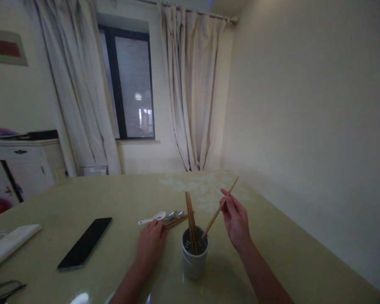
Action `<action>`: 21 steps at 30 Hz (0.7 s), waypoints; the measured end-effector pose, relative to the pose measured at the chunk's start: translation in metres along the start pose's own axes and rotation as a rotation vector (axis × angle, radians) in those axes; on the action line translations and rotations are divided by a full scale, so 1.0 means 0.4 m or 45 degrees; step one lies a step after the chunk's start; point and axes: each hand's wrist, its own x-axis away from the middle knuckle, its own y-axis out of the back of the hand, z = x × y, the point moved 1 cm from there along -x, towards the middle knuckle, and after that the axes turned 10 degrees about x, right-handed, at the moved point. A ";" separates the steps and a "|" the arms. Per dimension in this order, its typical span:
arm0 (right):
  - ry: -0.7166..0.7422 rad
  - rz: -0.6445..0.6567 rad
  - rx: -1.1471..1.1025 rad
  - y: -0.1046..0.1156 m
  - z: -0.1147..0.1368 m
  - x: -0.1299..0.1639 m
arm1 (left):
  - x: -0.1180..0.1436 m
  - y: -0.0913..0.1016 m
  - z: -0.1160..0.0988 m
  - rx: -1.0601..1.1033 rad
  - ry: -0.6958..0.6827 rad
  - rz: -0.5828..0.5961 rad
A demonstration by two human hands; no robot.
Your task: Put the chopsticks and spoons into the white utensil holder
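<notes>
A light wooden chopstick (214, 216) slants down from my right hand (237, 221), pinched between thumb and fingers. Its lower end is at the rim of a grey cup (194, 268), inside which several more chopsticks (191, 219) stand tilted. To the left of the cup, my left hand (151, 241) rests low on the table with its fingers curled over the near ends of some chopsticks lying there (176, 221); their hidden ends make the exact grip hard to see. Just beyond those fingers lie a white spoon (153, 218) and shiny metal spoons (174, 214).
A dark phone (85, 243) lies on the table (126, 194) at left. Further left are a white object (14, 245) and dark-handled scissors (4, 289). A wall (319, 126) runs along the table's right side; curtains (193, 84) hang behind.
</notes>
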 end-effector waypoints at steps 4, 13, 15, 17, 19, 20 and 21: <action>0.007 0.219 0.172 -0.038 -0.013 0.037 | -0.002 0.001 0.002 0.074 -0.009 0.002; -0.062 0.463 0.385 -0.079 -0.031 0.079 | 0.006 -0.010 -0.015 0.277 0.003 -0.057; -0.056 0.434 0.393 -0.079 -0.053 0.076 | 0.009 -0.017 -0.027 0.452 0.021 -0.086; -0.092 0.406 0.404 -0.079 -0.084 0.073 | 0.011 -0.021 -0.045 0.640 -0.033 -0.107; -0.172 0.444 0.414 -0.081 -0.113 0.073 | 0.014 -0.024 -0.065 0.806 -0.108 -0.082; -0.218 0.495 0.414 -0.083 -0.124 0.075 | 0.016 -0.024 -0.074 0.875 -0.133 -0.053; -0.260 0.554 0.405 -0.085 -0.133 0.077 | 0.019 -0.025 -0.083 0.932 -0.148 -0.029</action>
